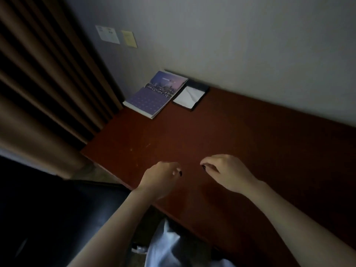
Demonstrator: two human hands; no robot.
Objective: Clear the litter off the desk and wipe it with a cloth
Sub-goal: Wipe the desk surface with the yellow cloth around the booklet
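Two hands hover above the near part of the dark red-brown wooden desk (250, 141).
Tiny pale specks of litter (133, 149) lie on it at left: light, loose, probably best pinched with fingertips or swept up. The left hand (159, 176) and right hand (227, 170) have curled fingers; I cannot tell whether either holds anything. No cloth shows.

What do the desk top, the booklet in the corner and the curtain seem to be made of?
Desk top: probably wood or wood veneer, reddish brown, with a dull sheen and small scuffs. Booklet: paper, its printed cover fairly smooth, white page edges showing. Curtain: thick brown fabric, matte, hanging in deep folds.
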